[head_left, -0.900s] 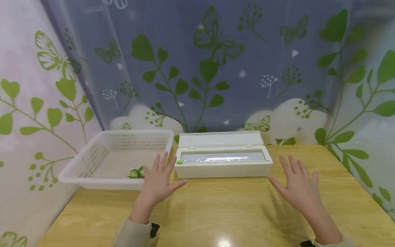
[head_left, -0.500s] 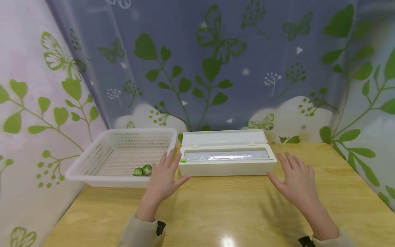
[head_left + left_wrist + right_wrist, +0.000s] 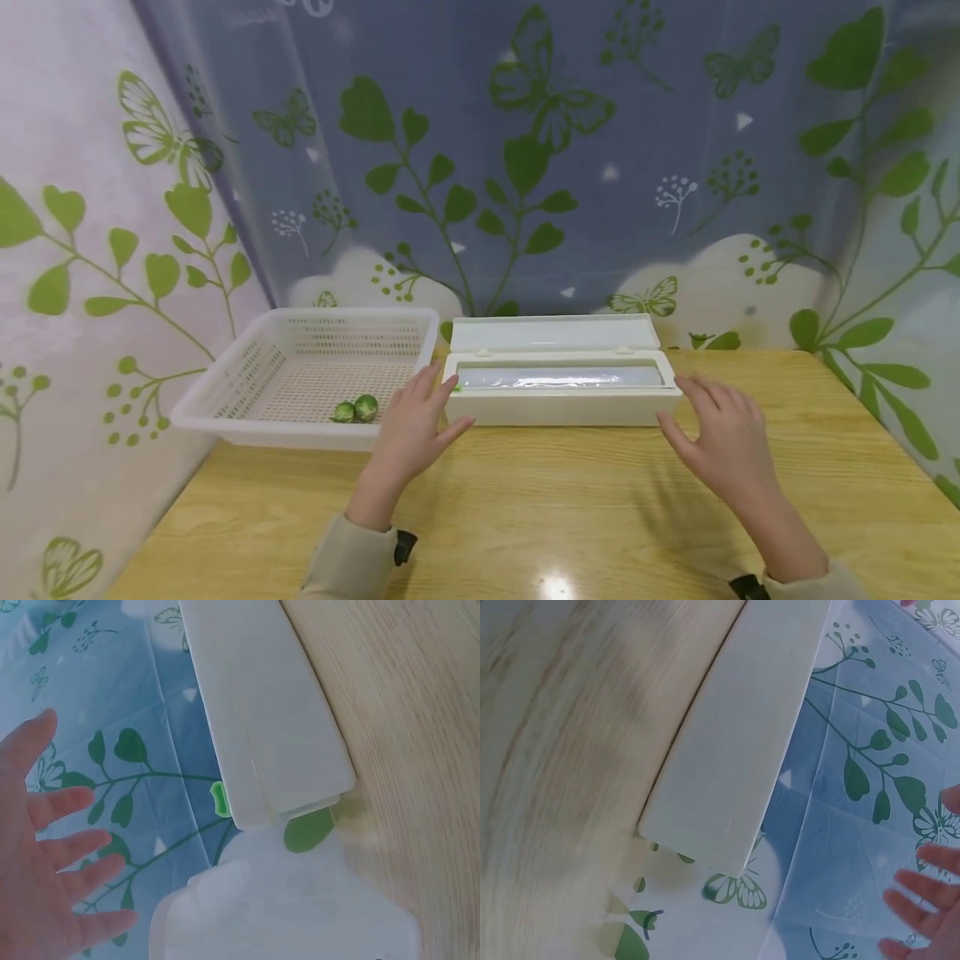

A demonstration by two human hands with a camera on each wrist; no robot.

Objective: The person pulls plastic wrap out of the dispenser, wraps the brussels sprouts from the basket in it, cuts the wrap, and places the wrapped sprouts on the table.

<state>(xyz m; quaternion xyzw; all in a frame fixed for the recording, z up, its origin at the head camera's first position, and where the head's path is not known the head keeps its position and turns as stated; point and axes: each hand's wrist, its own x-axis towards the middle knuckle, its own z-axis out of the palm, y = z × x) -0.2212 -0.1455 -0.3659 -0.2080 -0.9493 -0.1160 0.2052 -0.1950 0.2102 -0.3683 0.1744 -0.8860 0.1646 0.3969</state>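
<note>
A long white cling film dispenser [image 3: 562, 409] stands on the table with its lid [image 3: 555, 333] tipped back. Inside lies a shiny roll of film [image 3: 558, 378], and a small green slider [image 3: 220, 799] sits at the left end. My left hand [image 3: 411, 427] is held by that left end, its fingers spread and holding nothing. By the right end is my right hand [image 3: 726, 437], also with fingers extended and nothing in it. In both wrist views the fingers look apart from the box; from the head view I cannot tell whether any fingertip touches it.
To the left stands a white perforated basket [image 3: 300, 435] with two small green Brussels sprouts [image 3: 366, 407] near its front right corner. The wooden table [image 3: 555, 500] extends in front of the box. A patterned curtain [image 3: 450, 208] hangs close behind.
Both hands have drawn in slightly toward the ends of the dispenser. The head view has shifted a little, so the scene sits further right. Basket, sprouts and dispenser stay in place.
</note>
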